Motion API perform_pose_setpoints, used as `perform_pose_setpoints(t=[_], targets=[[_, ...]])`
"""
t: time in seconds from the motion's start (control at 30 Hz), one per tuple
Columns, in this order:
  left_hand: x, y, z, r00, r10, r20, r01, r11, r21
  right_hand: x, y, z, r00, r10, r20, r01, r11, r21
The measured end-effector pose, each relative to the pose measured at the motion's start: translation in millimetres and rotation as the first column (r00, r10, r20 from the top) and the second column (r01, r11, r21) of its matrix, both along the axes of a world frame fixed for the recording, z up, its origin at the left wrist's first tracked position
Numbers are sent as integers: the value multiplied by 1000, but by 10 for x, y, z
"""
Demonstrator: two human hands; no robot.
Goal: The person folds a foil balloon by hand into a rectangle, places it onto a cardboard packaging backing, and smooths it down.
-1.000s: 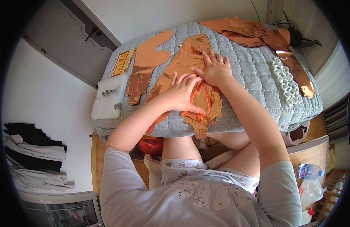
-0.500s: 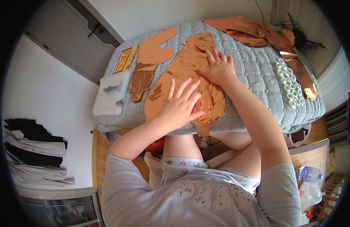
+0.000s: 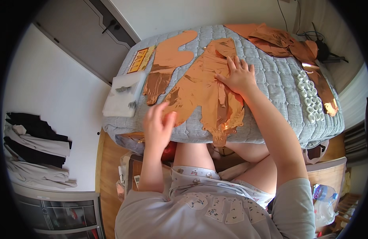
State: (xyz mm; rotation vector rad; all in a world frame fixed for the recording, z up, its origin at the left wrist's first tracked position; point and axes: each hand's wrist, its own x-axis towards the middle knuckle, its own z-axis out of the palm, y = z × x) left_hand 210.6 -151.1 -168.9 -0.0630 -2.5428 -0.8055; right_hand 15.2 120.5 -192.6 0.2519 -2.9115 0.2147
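Note:
A flat, copper-coloured foil balloon (image 3: 205, 75) lies creased on the grey quilted bed in front of me, its narrow tab hanging at the near edge. My right hand (image 3: 240, 75) rests on its upper right part, fingers spread. My left hand (image 3: 158, 123) is raised at the balloon's lower left edge, thumb apart from the fingers and nothing seen in it; it is slightly blurred. Left of this balloon lies a second flat foil piece (image 3: 170, 55) of the same colour, with a rounded, notched outline.
A translucent white packet (image 3: 124, 93) and a yellow-and-red packet (image 3: 141, 59) lie at the bed's left. White ribbon rolls (image 3: 310, 99) sit at the right, beside more crumpled copper foil (image 3: 271, 40). A black stand-like object (image 3: 323, 51) is at the far right corner.
My left hand has lifted off the foil balloon and moved left and toward me. My right hand stays on it. The balloon's lower left part now lies flatter and uncovered.

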Motion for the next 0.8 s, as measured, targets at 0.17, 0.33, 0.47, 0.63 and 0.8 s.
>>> perform_pose_setpoints(t=[0.17, 0.33, 0.47, 0.63, 0.8], targets=[[121, -179, -161, 939, 342, 43, -309, 890, -334, 14, -25, 37, 1000, 8, 16, -8, 1000, 7], [-33, -360, -246, 998, 61, 8, -60, 993, -98, 37, -26, 69, 1000, 8, 23, -8, 1000, -7], [-204, -322, -72, 968, -175, 179, 12, 749, 662, 17, -12, 24, 1000, 3, 10, -3, 1000, -14], [-286, 157, 561, 922, -384, 54, 263, 722, 639, 27, 23, 75, 999, 15, 51, -14, 1000, -26], [-564, 787, 582, 722, -668, 183, 553, 715, 429, 24, -13, 61, 998, 24, 63, -26, 999, 36]])
